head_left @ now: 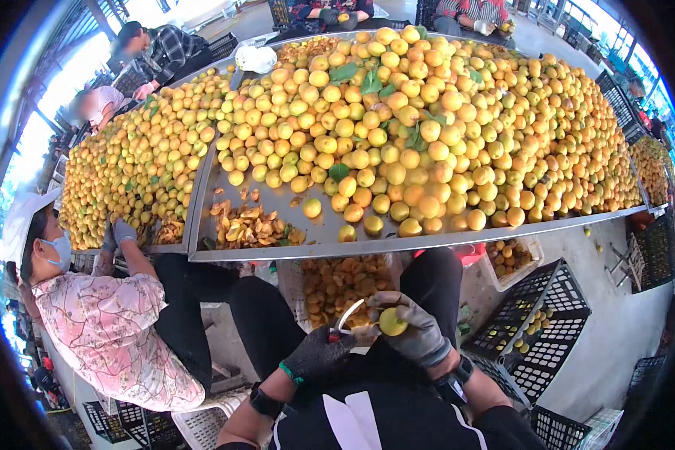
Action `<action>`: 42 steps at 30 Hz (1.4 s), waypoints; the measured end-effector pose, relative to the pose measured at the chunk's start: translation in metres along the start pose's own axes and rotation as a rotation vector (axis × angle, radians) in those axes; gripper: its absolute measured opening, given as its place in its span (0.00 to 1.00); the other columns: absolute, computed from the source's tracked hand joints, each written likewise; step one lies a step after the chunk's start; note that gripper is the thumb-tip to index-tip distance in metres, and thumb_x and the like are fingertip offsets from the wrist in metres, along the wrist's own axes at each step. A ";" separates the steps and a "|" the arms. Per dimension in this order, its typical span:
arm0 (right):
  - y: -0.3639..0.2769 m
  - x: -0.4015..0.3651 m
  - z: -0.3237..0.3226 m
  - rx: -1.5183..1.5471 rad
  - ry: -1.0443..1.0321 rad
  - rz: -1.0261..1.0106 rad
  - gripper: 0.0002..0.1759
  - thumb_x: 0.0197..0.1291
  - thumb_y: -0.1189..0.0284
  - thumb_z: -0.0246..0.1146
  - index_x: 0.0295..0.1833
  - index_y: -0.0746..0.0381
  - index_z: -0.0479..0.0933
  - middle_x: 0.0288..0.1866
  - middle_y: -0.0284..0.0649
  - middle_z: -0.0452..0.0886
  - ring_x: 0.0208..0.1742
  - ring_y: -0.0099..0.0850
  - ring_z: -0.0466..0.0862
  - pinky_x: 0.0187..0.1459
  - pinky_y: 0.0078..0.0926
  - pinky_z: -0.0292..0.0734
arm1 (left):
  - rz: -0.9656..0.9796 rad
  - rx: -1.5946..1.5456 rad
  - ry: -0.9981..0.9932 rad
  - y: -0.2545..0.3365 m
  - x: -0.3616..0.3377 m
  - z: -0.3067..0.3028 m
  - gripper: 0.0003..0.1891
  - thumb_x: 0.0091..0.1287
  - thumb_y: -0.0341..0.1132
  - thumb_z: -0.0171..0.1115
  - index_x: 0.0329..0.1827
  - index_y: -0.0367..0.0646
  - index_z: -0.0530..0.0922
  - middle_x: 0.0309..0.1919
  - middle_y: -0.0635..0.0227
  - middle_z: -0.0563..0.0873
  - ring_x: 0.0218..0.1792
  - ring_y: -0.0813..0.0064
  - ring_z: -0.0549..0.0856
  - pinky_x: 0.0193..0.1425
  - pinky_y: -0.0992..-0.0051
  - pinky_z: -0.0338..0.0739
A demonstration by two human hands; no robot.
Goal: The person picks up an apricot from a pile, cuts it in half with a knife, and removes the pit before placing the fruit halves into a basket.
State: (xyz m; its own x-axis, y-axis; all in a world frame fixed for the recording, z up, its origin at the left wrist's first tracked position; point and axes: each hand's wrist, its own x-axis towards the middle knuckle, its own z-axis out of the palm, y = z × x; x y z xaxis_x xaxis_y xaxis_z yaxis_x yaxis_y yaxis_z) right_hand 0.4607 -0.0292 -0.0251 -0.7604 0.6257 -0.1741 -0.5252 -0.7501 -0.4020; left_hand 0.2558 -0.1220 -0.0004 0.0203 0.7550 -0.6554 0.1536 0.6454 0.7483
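My left hand, in a dark glove, is closed around the red handle of a small curved knife. Its pale blade points up and to the right, towards the fruit. In my grey-gloved right hand is a yellow-green apricot, gripped between thumb and fingers. Both hands are above my lap, close together, with the blade just left of the apricot. Below and beyond them stands a crate of cut apricot pieces, partly hidden by my hands and legs.
A metal table bears a large heap of apricots and a small pile of cut pieces. A co-worker sits at my left; others sit across the table. Black crates stand on the floor at right.
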 end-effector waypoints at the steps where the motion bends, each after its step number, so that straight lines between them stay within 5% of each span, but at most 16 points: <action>1: 0.001 -0.002 0.003 0.008 0.001 0.010 0.28 0.61 0.61 0.65 0.62 0.65 0.72 0.59 0.44 0.77 0.57 0.37 0.79 0.55 0.36 0.76 | 0.024 0.071 -0.002 0.006 -0.004 0.001 0.18 0.65 0.40 0.69 0.50 0.37 0.79 0.37 0.64 0.85 0.38 0.78 0.82 0.43 0.74 0.78; 4: 0.005 -0.002 0.013 -0.717 0.083 0.124 0.21 0.64 0.68 0.66 0.60 0.65 0.74 0.50 0.34 0.81 0.47 0.22 0.81 0.48 0.18 0.77 | 0.046 -0.094 -0.083 0.027 -0.007 0.006 0.19 0.65 0.41 0.69 0.53 0.38 0.79 0.39 0.62 0.85 0.41 0.74 0.83 0.48 0.72 0.78; 7: 0.009 -0.005 0.021 -0.741 0.094 0.118 0.17 0.64 0.72 0.66 0.57 0.65 0.76 0.49 0.34 0.82 0.46 0.21 0.82 0.48 0.19 0.78 | 0.334 0.144 -0.058 0.020 -0.001 0.017 0.23 0.63 0.46 0.69 0.55 0.41 0.77 0.43 0.60 0.86 0.44 0.66 0.84 0.52 0.68 0.77; 12: 0.013 -0.012 0.002 -0.681 0.057 0.044 0.12 0.62 0.75 0.68 0.50 0.63 0.80 0.47 0.34 0.82 0.45 0.21 0.82 0.49 0.18 0.78 | 0.231 0.237 -0.109 0.007 0.004 0.027 0.29 0.59 0.47 0.73 0.58 0.40 0.74 0.49 0.57 0.84 0.50 0.65 0.83 0.56 0.67 0.76; 15: 0.016 -0.015 -0.004 -0.963 0.019 -0.054 0.10 0.60 0.75 0.69 0.47 0.63 0.81 0.46 0.34 0.82 0.44 0.22 0.82 0.48 0.19 0.78 | 0.298 0.151 -0.094 -0.008 0.007 0.036 0.31 0.58 0.48 0.73 0.58 0.40 0.72 0.49 0.56 0.83 0.51 0.65 0.82 0.56 0.66 0.76; 17: 0.011 -0.017 0.000 -1.157 -0.003 -0.112 0.13 0.58 0.68 0.71 0.47 0.60 0.84 0.42 0.38 0.80 0.46 0.31 0.81 0.50 0.25 0.76 | 0.332 0.080 -0.091 -0.008 0.005 0.039 0.31 0.58 0.49 0.73 0.57 0.40 0.71 0.49 0.56 0.82 0.51 0.65 0.82 0.56 0.65 0.76; 20: 0.017 -0.020 -0.006 -0.958 0.154 -0.007 0.13 0.58 0.67 0.71 0.46 0.61 0.84 0.45 0.37 0.80 0.47 0.28 0.80 0.51 0.25 0.76 | 0.199 0.310 -0.022 0.006 -0.003 0.038 0.30 0.59 0.44 0.73 0.59 0.38 0.71 0.52 0.54 0.81 0.52 0.61 0.82 0.57 0.65 0.77; 24: 0.018 -0.020 -0.012 -0.764 0.228 0.117 0.15 0.60 0.69 0.69 0.51 0.62 0.80 0.48 0.37 0.79 0.49 0.26 0.79 0.53 0.24 0.74 | 0.353 0.415 0.198 -0.001 -0.004 0.037 0.26 0.63 0.48 0.69 0.53 0.38 0.72 0.43 0.49 0.82 0.45 0.49 0.84 0.47 0.61 0.78; 26: 0.027 -0.018 -0.026 0.048 0.129 0.108 0.19 0.62 0.74 0.67 0.57 0.63 0.74 0.51 0.37 0.78 0.51 0.24 0.78 0.55 0.22 0.73 | 0.370 0.396 0.230 -0.006 -0.003 0.038 0.23 0.65 0.47 0.67 0.52 0.39 0.73 0.41 0.48 0.82 0.43 0.46 0.84 0.46 0.61 0.78; 30: 0.015 -0.020 -0.003 -0.133 0.097 0.150 0.24 0.62 0.78 0.65 0.63 0.63 0.68 0.55 0.37 0.76 0.53 0.24 0.77 0.57 0.22 0.73 | 0.426 0.257 0.213 0.002 -0.008 0.033 0.18 0.66 0.42 0.66 0.49 0.38 0.74 0.38 0.49 0.83 0.40 0.47 0.84 0.43 0.60 0.78; 32: 0.013 -0.023 0.001 -0.529 0.032 0.078 0.25 0.61 0.79 0.65 0.63 0.62 0.68 0.55 0.36 0.75 0.55 0.25 0.76 0.57 0.22 0.73 | 0.434 0.244 0.206 0.002 -0.010 0.033 0.17 0.66 0.41 0.66 0.48 0.38 0.73 0.38 0.49 0.83 0.40 0.47 0.84 0.43 0.59 0.77; 42: 0.017 -0.019 0.008 -0.617 0.043 0.097 0.28 0.57 0.79 0.68 0.63 0.63 0.68 0.57 0.36 0.74 0.57 0.26 0.75 0.61 0.25 0.70 | 0.454 0.391 0.178 0.003 -0.020 0.029 0.20 0.63 0.37 0.67 0.53 0.35 0.72 0.39 0.45 0.83 0.41 0.47 0.84 0.44 0.59 0.78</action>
State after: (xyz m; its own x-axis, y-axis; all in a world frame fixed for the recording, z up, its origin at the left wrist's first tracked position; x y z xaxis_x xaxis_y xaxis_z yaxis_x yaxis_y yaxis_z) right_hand 0.4636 -0.0557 -0.0216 -0.7708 0.5786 -0.2666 -0.1273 -0.5499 -0.8255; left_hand 0.2848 -0.1388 0.0121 0.0084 0.9736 -0.2281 0.5189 0.1908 0.8333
